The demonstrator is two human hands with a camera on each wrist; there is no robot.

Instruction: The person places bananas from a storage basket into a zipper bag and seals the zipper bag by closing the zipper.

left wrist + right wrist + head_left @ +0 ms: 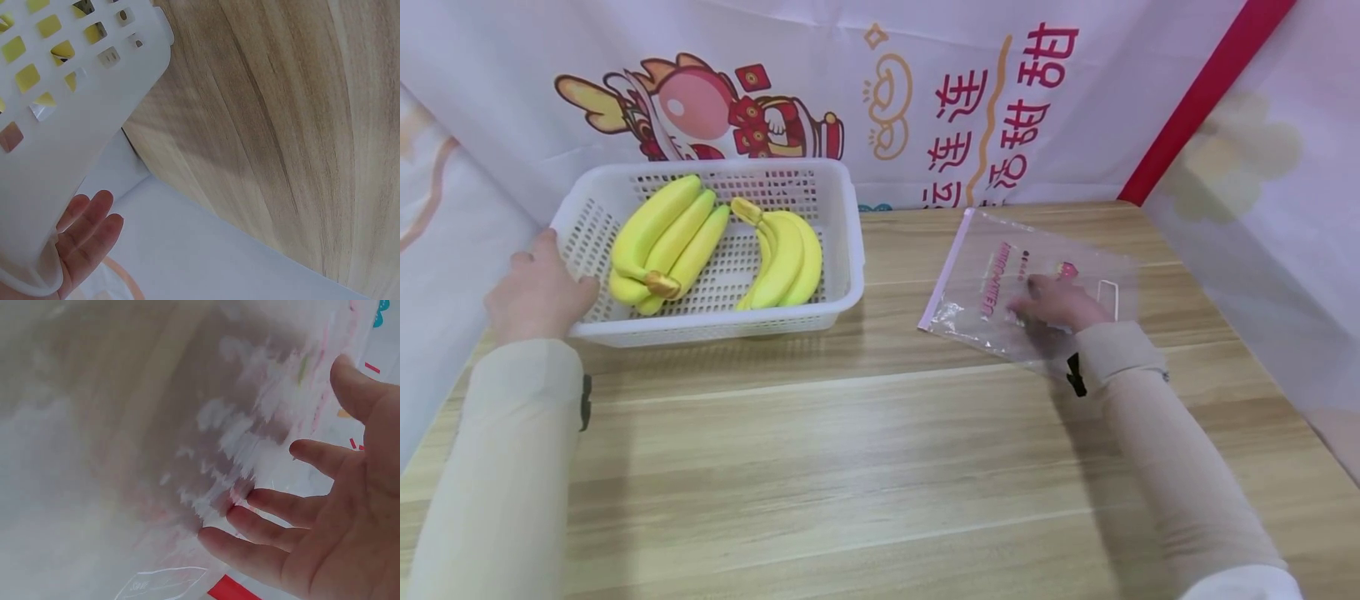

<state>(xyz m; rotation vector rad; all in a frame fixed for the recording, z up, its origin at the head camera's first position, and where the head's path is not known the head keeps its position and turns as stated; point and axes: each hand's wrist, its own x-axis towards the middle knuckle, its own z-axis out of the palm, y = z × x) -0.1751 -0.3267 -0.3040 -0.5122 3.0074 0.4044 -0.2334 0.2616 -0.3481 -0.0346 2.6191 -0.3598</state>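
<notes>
At the left end of a white plastic basket (722, 323), my left hand (537, 292) holds the rim, with the thumb on the inner side and the fingers outside. In the left wrist view, three fingertips show past the basket's edge (81, 144); the thumb is hidden there. Two bunches of yellow bananas lie in the basket, one on the left (662, 237) and one on the right (790, 258). My right hand (1063, 302) is over a clear plastic bag (966, 279) with a pink strip, its spread, nearly straight fingers (250, 559) touching the film.
All of this stands on a wood-grain table (850, 450). Behind it hangs a white printed cloth (820, 67) with pink lettering and a cartoon figure. Pale cloth walls (1255, 233) close off the sides, and a red stripe (1202, 104) marks the right back corner.
</notes>
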